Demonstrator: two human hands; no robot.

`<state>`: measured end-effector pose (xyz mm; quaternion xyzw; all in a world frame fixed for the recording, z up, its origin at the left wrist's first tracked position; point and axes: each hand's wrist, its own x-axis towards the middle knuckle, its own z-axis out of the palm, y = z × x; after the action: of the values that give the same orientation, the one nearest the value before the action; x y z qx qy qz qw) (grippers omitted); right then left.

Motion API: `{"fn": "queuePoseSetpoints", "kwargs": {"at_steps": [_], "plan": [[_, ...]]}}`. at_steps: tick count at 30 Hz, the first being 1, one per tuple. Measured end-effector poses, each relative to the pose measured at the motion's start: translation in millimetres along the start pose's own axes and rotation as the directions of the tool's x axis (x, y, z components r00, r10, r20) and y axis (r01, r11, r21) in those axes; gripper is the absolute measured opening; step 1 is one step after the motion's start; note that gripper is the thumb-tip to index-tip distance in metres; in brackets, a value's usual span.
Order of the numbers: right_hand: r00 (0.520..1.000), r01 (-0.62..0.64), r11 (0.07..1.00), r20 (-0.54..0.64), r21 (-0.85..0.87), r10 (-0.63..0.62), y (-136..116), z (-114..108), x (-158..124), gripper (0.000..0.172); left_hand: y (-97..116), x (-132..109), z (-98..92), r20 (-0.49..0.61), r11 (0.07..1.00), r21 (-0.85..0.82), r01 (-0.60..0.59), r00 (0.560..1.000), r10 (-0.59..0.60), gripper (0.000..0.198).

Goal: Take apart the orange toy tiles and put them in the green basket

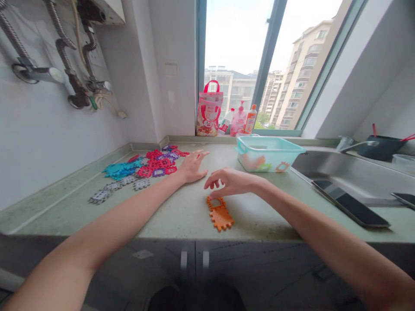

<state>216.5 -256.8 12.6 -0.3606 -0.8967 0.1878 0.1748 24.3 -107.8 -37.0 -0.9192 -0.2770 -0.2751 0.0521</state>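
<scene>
My left hand rests low over the counter with its fingers spread and nothing in them, just right of the piles of plastic tiles. My right hand hovers above two orange interlocking tiles, its fingers loosely bent and apart. Its lowest fingertip is close to the far orange tile, an open frame; I cannot tell whether they touch. Nearer me lies the solid orange tile with notched edges. Red tiles, with purple ones among them, lie beside blue tiles and grey tiles on the left.
A translucent turquoise bin holds some orange and green pieces. Right of it are a steel sink and a dark flat phone or tablet on its edge. A red-handled bag and several bottles stand at the window.
</scene>
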Motion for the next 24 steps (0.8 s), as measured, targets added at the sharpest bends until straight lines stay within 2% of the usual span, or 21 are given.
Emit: {"fn": "queuePoseSetpoints", "kwargs": {"at_steps": [4,9,12,14,17,19,20,22,24], "plan": [[0.994,-0.106,0.994,-0.006,-0.011,0.106,21.6,0.9,-0.3,0.025,-1.2,0.8,1.3,0.011,1.000,-0.012,0.001,1.000,-0.001,0.076],[0.936,-0.328,0.931,-0.190,-0.160,0.297,60.5,-14.3,-6.6,0.010,-3.2,1.6,3.0,0.017,1.000,-0.019,0.000,1.000,0.000,0.074],[0.915,-0.354,0.922,-0.261,-0.154,0.308,58.2,-22.5,-9.4,0.009,-3.5,1.9,4.4,0.027,1.000,-0.014,0.007,1.000,-0.007,0.073],[0.939,-0.290,0.957,-0.199,-0.014,0.281,41.2,-25.0,-9.6,0.015,-3.5,1.9,5.4,0.027,1.000,-0.011,0.016,1.000,-0.015,0.074],[0.978,-0.203,0.961,0.086,0.191,0.189,5.0,-22.9,-8.6,0.021,-3.1,1.4,5.9,0.027,1.000,-0.005,0.022,0.999,-0.022,0.074],[0.944,-0.219,0.947,0.296,0.236,0.145,-14.8,-18.2,-8.1,0.020,-2.5,1.0,5.4,0.032,1.000,-0.002,0.026,0.999,-0.026,0.074],[0.922,-0.235,0.942,0.363,0.239,0.137,-21.5,-15.4,-8.0,0.019,-2.1,0.8,4.9,0.035,1.000,-0.002,0.031,0.999,-0.031,0.074],[0.898,-0.257,0.939,0.415,0.227,0.145,-28.5,-10.4,-7.8,0.017,-1.3,0.4,3.7,0.041,0.999,-0.006,0.040,0.998,-0.040,0.074],[0.899,-0.263,0.942,0.407,0.209,0.161,-29.9,-7.7,-7.8,0.016,-0.5,0.3,2.7,0.047,0.999,-0.014,0.048,0.998,-0.048,0.074]]}}
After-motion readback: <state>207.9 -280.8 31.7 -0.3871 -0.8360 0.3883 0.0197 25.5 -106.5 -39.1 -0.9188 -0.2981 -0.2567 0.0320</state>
